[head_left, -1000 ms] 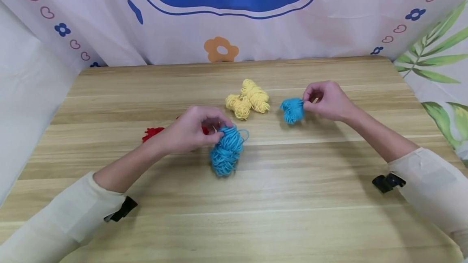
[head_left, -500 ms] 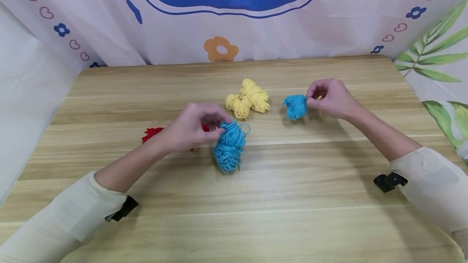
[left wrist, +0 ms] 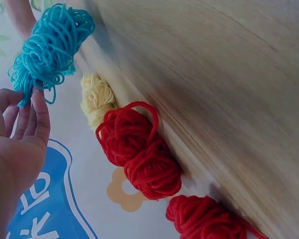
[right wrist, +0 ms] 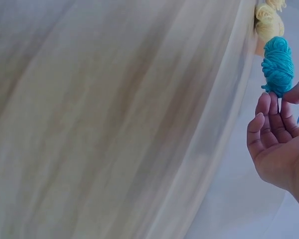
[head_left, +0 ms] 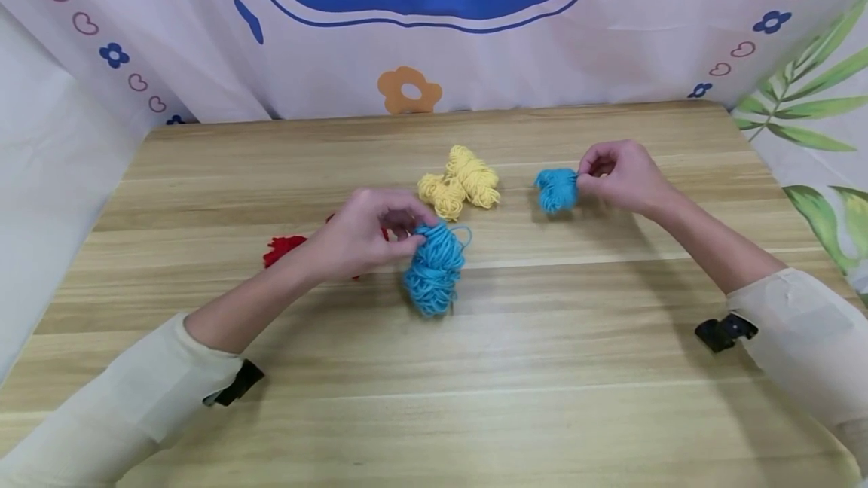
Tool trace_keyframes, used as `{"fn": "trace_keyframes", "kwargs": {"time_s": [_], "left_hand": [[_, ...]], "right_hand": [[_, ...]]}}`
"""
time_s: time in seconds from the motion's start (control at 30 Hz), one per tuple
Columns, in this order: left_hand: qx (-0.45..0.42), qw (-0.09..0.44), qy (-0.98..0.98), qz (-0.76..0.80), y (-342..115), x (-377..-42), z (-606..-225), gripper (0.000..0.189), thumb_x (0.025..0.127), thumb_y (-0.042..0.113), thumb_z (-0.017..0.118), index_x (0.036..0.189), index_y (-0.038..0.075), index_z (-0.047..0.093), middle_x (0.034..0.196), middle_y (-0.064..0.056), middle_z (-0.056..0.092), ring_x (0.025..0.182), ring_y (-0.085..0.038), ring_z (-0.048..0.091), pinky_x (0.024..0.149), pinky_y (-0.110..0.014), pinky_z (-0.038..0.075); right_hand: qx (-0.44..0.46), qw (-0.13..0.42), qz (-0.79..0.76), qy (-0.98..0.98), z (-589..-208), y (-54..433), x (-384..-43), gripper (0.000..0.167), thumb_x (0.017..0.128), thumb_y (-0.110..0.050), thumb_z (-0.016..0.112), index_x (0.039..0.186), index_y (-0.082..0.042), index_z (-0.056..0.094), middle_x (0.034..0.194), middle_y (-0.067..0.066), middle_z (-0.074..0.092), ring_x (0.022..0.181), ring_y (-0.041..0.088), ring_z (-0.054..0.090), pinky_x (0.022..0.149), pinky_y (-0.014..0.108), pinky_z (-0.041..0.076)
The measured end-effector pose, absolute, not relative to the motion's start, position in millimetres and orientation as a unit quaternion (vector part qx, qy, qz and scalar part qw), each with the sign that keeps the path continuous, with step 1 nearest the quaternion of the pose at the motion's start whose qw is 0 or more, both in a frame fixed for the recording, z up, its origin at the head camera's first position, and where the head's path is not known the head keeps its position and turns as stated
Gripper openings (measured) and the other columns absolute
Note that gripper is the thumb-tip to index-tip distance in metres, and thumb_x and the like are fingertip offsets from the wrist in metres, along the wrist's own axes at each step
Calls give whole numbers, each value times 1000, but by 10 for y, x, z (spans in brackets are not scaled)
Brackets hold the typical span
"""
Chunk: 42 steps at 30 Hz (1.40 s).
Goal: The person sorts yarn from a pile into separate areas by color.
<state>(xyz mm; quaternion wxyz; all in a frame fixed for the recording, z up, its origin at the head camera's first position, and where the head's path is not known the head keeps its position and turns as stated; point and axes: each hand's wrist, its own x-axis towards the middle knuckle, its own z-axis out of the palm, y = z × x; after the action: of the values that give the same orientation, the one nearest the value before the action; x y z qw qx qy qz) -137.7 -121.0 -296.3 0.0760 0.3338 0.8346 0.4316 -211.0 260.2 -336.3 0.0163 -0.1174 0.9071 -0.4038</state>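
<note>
Near the table's middle, my left hand (head_left: pixel 369 236) pinches the top end of a larger blue yarn bundle (head_left: pixel 434 273); a loose loop sticks out at its upper right. In the left wrist view this blue yarn bundle (left wrist: pixel 52 47) is held between thumb and fingertips. Farther right, my right hand (head_left: pixel 624 175) pinches the end of a smaller blue yarn bundle (head_left: pixel 557 190), which the right wrist view shows as a compact twisted blue bundle (right wrist: pixel 277 64). Two red yarn bundles (left wrist: pixel 139 154) lie beneath and behind my left forearm, partly hidden in the head view.
Two yellow yarn bundles (head_left: pixel 468 181) lie touching each other on the wooden table (head_left: pixel 475 413), between the hands and toward the back. A printed white cloth (head_left: pixel 325 66) hangs behind the table's far edge. A black clip (head_left: pixel 725 332) sits on the right sleeve.
Both hands have shifted slightly right and away from the body, each carrying its blue yarn bundle along. The yellow and red yarn stay where they were.
</note>
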Motion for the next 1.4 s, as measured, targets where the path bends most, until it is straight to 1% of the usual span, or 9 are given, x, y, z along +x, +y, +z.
{"fn": "trace_keyframes", "kwargs": {"time_s": [0.1,0.3,0.37,0.53,0.73,0.83,1.07,1.27,1.4], "left_hand": [[331,73,835,434,-1192,-1384,-2969,21,85,-8,79,106,-2,76,103,-11,75,83,-20,67,72,-34,61],[326,74,832,442,-1132,-1393,-2939,23,84,-8,81,106,-4,75,105,-13,75,85,-21,69,80,-37,63],[329,72,829,447,-1114,-1398,-2933,23,84,-9,80,106,-5,74,103,-13,75,84,-21,70,80,-38,63],[333,63,824,454,-1070,-1410,-2921,22,85,-8,80,106,-5,74,102,-12,74,83,-21,69,78,-34,62],[323,68,825,458,-1019,-1418,-2898,21,86,-7,79,107,-4,73,105,-12,74,85,-21,70,80,-32,62],[316,71,826,462,-998,-1420,-2881,21,87,-7,78,107,-4,73,106,-12,74,85,-21,70,81,-32,61],[293,68,832,466,-947,-1457,-2839,20,89,-5,78,108,-3,74,109,-13,74,87,-22,71,84,-37,62],[278,59,838,466,-901,-1509,-2814,20,89,-5,78,108,-4,74,109,-14,74,87,-24,72,82,-35,62],[273,57,834,476,-878,-1537,-2804,19,89,-6,77,108,-4,74,108,-15,74,86,-24,72,80,-33,62]], "right_hand": [[-103,26,-402,910,-3371,2643,-2123,5,88,-3,66,88,2,68,85,7,65,74,11,57,65,16,48],[-82,39,-395,914,-3399,2739,-2156,6,91,-5,66,92,1,67,89,8,64,77,12,57,65,17,48],[-79,41,-394,915,-3406,2763,-2162,6,91,-5,66,92,0,67,89,7,64,77,12,57,64,18,48],[-74,42,-390,917,-3418,2811,-2175,5,90,-5,67,92,0,67,87,5,63,75,11,57,62,19,48],[-74,51,-381,920,-3422,2846,-2186,5,90,-4,67,91,1,67,83,4,63,73,11,57,61,19,48],[-74,58,-372,923,-3418,2851,-2185,6,91,-6,67,91,0,67,83,4,64,73,12,57,61,20,47],[-84,71,-360,926,-3403,2866,-2175,6,91,-5,68,91,0,68,80,5,65,74,14,57,63,21,45],[-91,87,-367,922,-3395,2871,-2157,3,89,-2,67,89,1,67,79,4,65,72,14,58,63,21,46],[-93,95,-370,920,-3388,2869,-2147,3,89,-2,67,88,1,67,78,6,66,71,15,59,61,22,46]]}}
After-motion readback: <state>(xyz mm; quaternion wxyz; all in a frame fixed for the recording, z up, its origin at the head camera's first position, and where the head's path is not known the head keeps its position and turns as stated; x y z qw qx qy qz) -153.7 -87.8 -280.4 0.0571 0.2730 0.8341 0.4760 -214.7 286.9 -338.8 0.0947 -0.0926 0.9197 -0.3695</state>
